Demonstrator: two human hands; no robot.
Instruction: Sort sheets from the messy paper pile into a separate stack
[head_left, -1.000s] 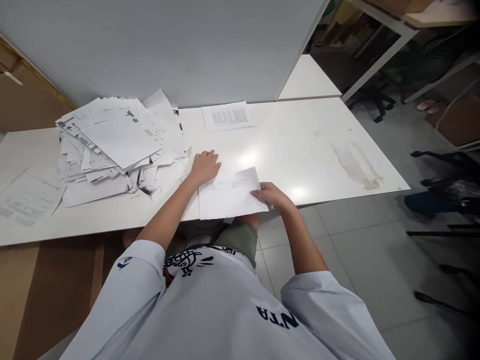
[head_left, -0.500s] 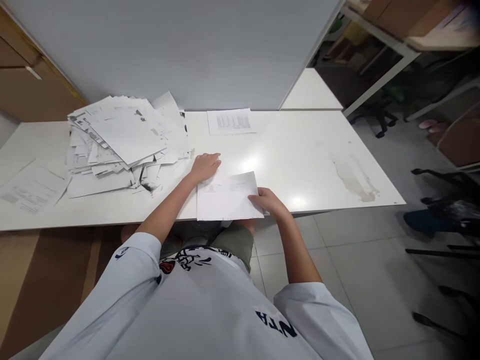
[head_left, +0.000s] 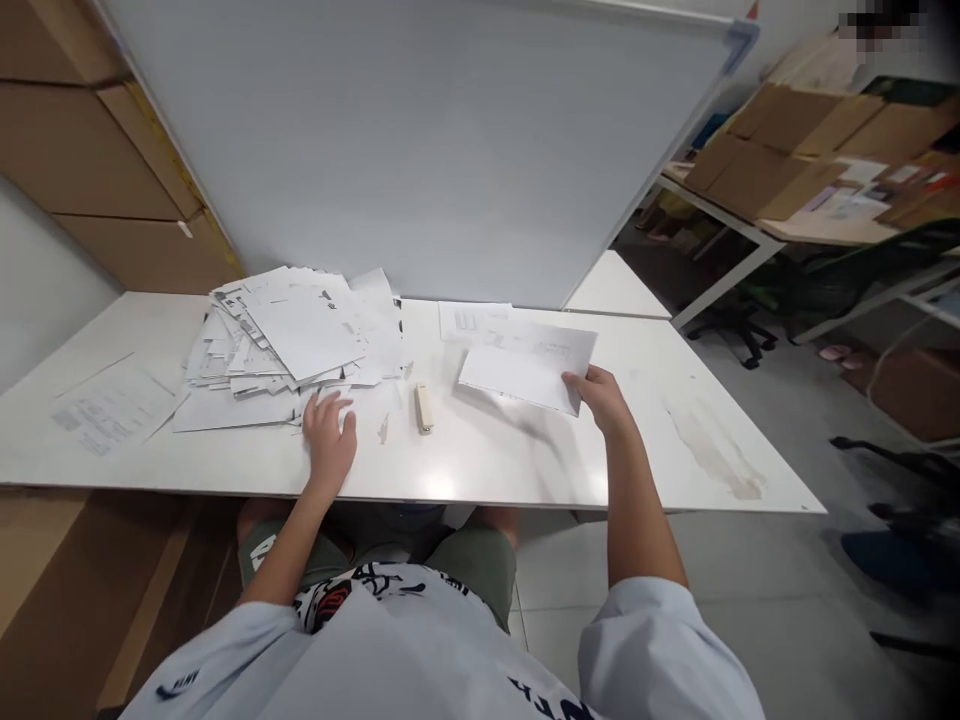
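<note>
Lying at the table's (head_left: 90, 465) left end: one loose printed sheet (head_left: 112, 405). Next, centre-left: an untidy paper pile (head_left: 300, 335). Below it: left hand (head_left: 328, 440), open and released, fingers spread, fingertips at the pile's lower edge. Centre: small beige stapler (head_left: 424, 408), lying flat, just right of the hand. Behind it, at the table's far edge: printed page (head_left: 474, 320). Right of centre: white sheet (head_left: 525, 368), raised, gripped at its right edge by right hand (head_left: 600, 395). Far right on the table: brown stain (head_left: 712, 450).
</note>
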